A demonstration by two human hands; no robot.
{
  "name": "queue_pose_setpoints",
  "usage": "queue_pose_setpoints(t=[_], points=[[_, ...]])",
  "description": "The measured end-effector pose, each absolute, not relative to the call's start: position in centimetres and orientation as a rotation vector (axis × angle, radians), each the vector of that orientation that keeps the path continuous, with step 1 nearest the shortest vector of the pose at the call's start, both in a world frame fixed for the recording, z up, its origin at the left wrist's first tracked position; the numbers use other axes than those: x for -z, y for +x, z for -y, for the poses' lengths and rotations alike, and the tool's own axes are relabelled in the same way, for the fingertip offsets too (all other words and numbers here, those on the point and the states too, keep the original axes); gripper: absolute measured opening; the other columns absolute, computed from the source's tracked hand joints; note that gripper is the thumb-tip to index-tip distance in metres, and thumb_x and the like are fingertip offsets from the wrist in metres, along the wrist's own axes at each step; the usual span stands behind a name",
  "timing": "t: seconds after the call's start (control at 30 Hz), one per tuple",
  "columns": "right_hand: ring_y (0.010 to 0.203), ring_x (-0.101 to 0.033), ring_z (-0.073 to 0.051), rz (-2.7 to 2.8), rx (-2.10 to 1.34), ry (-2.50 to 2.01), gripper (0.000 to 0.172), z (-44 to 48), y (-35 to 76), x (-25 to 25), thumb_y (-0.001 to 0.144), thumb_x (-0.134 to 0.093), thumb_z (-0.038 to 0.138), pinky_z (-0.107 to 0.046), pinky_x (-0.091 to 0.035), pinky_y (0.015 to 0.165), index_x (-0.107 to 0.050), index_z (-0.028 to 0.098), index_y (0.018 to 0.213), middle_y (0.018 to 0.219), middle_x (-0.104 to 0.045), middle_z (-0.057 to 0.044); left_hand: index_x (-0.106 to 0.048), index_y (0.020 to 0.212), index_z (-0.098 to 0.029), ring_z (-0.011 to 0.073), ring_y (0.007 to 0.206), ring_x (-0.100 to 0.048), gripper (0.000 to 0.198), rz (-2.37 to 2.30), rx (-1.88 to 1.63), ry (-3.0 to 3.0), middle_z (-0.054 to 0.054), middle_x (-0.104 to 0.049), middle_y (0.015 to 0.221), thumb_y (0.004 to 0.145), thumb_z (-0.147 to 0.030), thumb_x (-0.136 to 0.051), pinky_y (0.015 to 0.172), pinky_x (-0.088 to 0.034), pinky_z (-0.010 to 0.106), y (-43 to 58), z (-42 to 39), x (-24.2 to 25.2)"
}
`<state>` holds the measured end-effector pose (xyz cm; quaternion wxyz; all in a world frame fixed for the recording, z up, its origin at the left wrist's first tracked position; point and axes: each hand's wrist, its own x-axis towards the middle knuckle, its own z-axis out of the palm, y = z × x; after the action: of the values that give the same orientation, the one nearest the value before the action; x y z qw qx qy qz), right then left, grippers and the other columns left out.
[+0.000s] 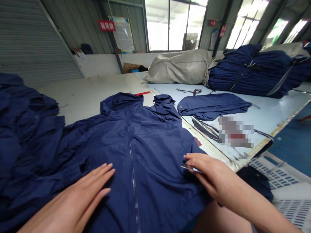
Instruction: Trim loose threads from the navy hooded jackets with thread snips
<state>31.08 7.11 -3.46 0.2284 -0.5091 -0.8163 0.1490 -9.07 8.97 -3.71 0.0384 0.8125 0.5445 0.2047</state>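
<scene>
A navy blue zip-up jacket (155, 149) lies spread front side up before me, with its hood at the far end and the zip running down the middle. My left hand (82, 191) is over the jacket's left part, fingers stretched out and holding nothing. Near the jacket's right edge, my right hand (206, 171) is closed around a small silver tool that looks like thread snips (194, 169). Only its pointed tip and part of a blade show; the palm hides the rest.
Piled navy garments (21, 129) lie at the left. On the right table are a folded navy garment (213, 105), dark straps (205, 129), a grey sack (179, 68) and a tied navy bundle (257, 72). A white plastic basket (289, 181) stands at the lower right.
</scene>
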Motion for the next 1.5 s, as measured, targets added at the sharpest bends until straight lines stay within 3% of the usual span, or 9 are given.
queue_pose_setpoints(t=[0.1,0.37,0.6,0.7,0.77,0.9,1.17,1.37,1.5], points=[[0.119,-0.064,-0.028,2.260,-0.340,-1.470,0.029,-7.5,32.5,5.1,0.094,-0.043,0.017,-0.047,-0.051,0.103,-0.069,0.015,0.106,0.128,-0.067,-0.017,-0.057,0.133,-0.044,0.0299,0.125,-0.059,0.051,-1.471,-0.391,2.633,-0.005,-0.055,0.143,0.083,-0.051,-0.061,0.109,-0.045,0.041,-6.5,-10.3,2.8],[0.121,-0.061,-0.024,2.192,-0.371,-1.379,0.026,-5.6,34.0,7.2,0.091,-0.047,0.013,-0.044,-0.051,0.103,-0.067,0.020,0.107,0.126,-0.067,-0.013,-0.065,0.128,-0.033,0.0338,0.125,-0.059,0.050,-1.396,-0.368,2.671,0.004,-0.056,0.142,0.083,-0.054,-0.063,0.107,-0.045,0.046,-3.9,-13.5,2.7],[0.092,-0.066,-0.022,2.335,-0.552,-1.385,0.025,-6.6,34.2,4.4,0.091,-0.046,0.011,-0.037,-0.057,0.081,-0.068,0.020,0.100,0.099,-0.071,-0.011,-0.063,0.131,-0.026,0.0314,0.121,-0.062,0.056,-1.309,-0.338,2.923,0.007,-0.059,0.141,0.086,-0.060,-0.056,0.099,-0.053,0.043,-4.0,-14.1,4.1],[0.081,-0.066,-0.020,2.370,-0.538,-1.386,0.026,-7.9,34.2,3.0,0.091,-0.045,0.011,-0.033,-0.058,0.072,-0.068,0.021,0.097,0.090,-0.071,-0.008,-0.048,0.144,-0.030,0.0318,0.121,-0.063,0.068,-1.285,-0.426,2.940,0.006,-0.058,0.142,0.085,-0.061,-0.058,0.098,-0.054,0.044,-4.6,-14.4,5.0],[0.099,-0.067,-0.021,2.338,-0.419,-1.325,0.028,-9.5,34.0,2.7,0.092,-0.044,0.010,-0.035,-0.057,0.086,-0.067,0.021,0.104,0.108,-0.071,-0.011,-0.031,0.153,-0.031,0.0325,0.122,-0.062,0.080,-1.309,-0.447,2.907,0.006,-0.056,0.144,0.084,-0.061,-0.059,0.099,-0.054,0.046,-4.8,-14.5,5.4],[0.141,-0.042,-0.024,2.467,-0.261,-1.163,0.053,-13.4,33.9,4.7,0.090,-0.038,0.004,-0.050,-0.041,0.112,-0.053,0.021,0.138,0.149,-0.049,-0.011,-0.013,0.157,-0.029,0.0335,0.130,-0.055,0.090,-1.443,-0.355,2.839,0.009,-0.047,0.152,0.086,-0.061,-0.057,0.101,-0.052,0.048,-5.1,-13.9,5.7],[0.135,-0.050,-0.029,2.543,-0.034,-1.209,0.068,-14.8,36.0,10.2,0.086,-0.039,0.008,-0.056,-0.050,0.104,-0.039,0.033,0.149,0.153,-0.045,-0.004,0.008,0.156,-0.015,0.0409,0.143,-0.032,0.120,-1.625,-0.086,2.763,0.023,-0.032,0.157,0.076,-0.077,-0.056,0.110,-0.037,0.063,-5.7,-12.2,5.2],[0.122,-0.061,-0.031,2.562,0.130,-1.105,0.067,-14.9,35.9,9.8,0.087,-0.038,0.013,-0.050,-0.062,0.088,-0.036,0.033,0.151,0.147,-0.051,-0.004,0.009,0.156,-0.013,0.0394,0.145,-0.028,0.122,-1.627,-0.047,2.788,0.023,-0.029,0.158,0.075,-0.078,-0.054,0.111,-0.037,0.061,-5.8,-12.0,5.3],[0.127,-0.057,-0.033,2.570,0.115,-1.160,0.066,-14.6,36.4,10.8,0.089,-0.038,0.016,-0.056,-0.060,0.090,-0.032,0.033,0.153,0.151,-0.047,-0.004,0.011,0.156,-0.015,0.0377,0.145,-0.030,0.119,-1.628,-0.019,2.818,0.021,-0.029,0.158,0.076,-0.078,-0.052,0.110,-0.040,0.059,-5.9,-11.8,4.9]])
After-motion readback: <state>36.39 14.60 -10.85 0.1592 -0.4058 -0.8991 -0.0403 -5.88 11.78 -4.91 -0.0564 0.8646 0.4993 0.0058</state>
